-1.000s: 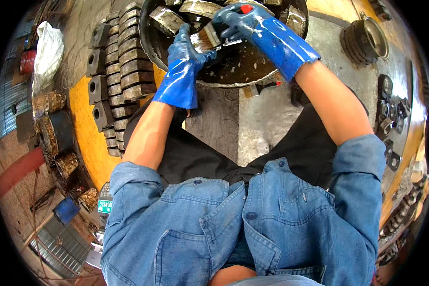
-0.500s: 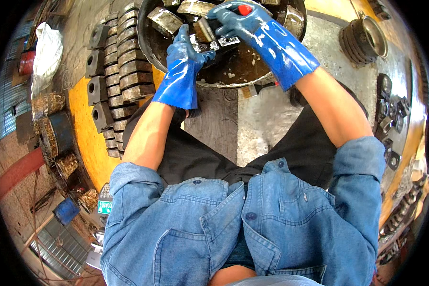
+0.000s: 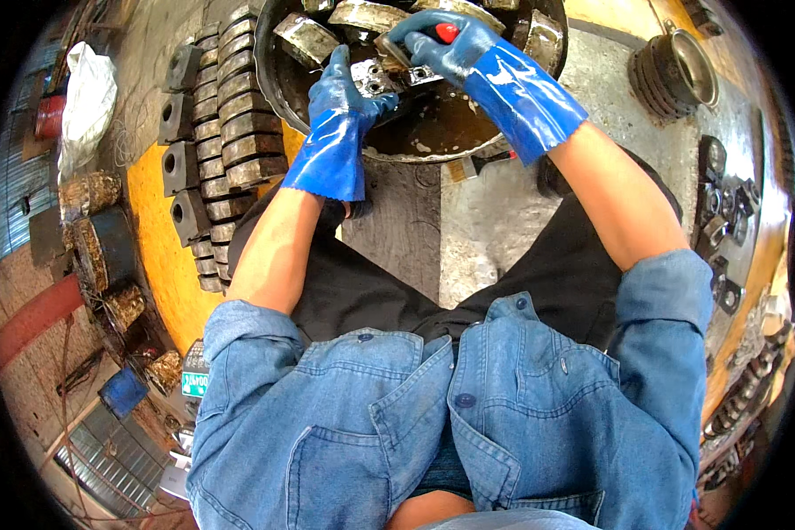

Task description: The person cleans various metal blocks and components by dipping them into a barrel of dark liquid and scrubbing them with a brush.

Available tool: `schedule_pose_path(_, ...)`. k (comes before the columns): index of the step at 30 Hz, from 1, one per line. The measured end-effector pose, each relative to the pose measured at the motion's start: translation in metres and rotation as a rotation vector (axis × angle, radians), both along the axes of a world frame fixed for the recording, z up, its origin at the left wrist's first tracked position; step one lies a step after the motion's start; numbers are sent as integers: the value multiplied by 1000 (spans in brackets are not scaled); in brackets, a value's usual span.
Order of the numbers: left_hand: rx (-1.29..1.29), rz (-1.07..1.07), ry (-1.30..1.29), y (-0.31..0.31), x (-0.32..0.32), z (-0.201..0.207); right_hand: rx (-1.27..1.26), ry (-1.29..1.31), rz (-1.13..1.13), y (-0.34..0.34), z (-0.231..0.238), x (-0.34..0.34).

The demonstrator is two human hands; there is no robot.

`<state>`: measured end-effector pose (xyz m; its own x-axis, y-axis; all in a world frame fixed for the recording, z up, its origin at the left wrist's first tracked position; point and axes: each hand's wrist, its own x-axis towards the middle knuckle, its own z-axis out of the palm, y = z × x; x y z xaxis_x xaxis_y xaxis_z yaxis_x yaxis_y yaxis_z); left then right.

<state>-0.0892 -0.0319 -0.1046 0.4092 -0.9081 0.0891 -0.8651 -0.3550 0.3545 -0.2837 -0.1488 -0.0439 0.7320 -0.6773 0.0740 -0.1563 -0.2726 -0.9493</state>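
Note:
Both my hands wear long blue rubber gloves and work over a round dark metal basin (image 3: pixel 262 81) holding murky brown liquid. My left hand (image 3: pixel 336 99) is closed on the left end of a shiny metal block with small holes (image 3: pixel 374 81); its underside is hidden. My right hand (image 3: pixel 455 51) grips a paintbrush (image 3: pixel 447 34) whose red handle shows between the fingers. Its head sits just above the block, partly covered by the glove; whether the bristles touch cannot be seen. Several curved metal pieces (image 3: pixel 306 41) lie in the basin around my hands.
Rows of stacked curved metal blocks (image 3: pixel 243 115) stand left of the basin, beside dark blocks with round holes (image 3: pixel 180 170). Another brush (image 3: pixel 461 169) lies under the basin's near rim. Ring-shaped metal parts (image 3: pixel 676 75) stand at right. Dark metal parts (image 3: pixel 724 212) lie farther right.
The brush in my right hand has tilted and lifted a little up and away from the block, uncovering more of its holed face. My left hand stays nearly still.

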Motion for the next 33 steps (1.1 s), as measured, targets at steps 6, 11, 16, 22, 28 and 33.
schedule_pose_path(6, 69, 24, 106, -1, -5, 13, 110, -253, 47, 6, -13, 9)
schedule_pose_path(11, 38, 10, 39, -3, -4, 6, 6, -227, 21, -11, -36, 6)
schedule_pose_path(16, -17, -8, 89, -1, 4, 0, -168, -64, -21, 1, -30, 12)
schedule_pose_path(22, 30, 29, 109, 1, -8, 14, -55, -202, 32, 12, -26, 7)
schedule_pose_path(28, 51, 19, 63, 1, -4, 12, -408, -111, -133, 1, 5, -5)
schedule_pose_path(33, -33, -30, 27, 6, 5, 5, 185, 177, -218, 14, 20, 6)
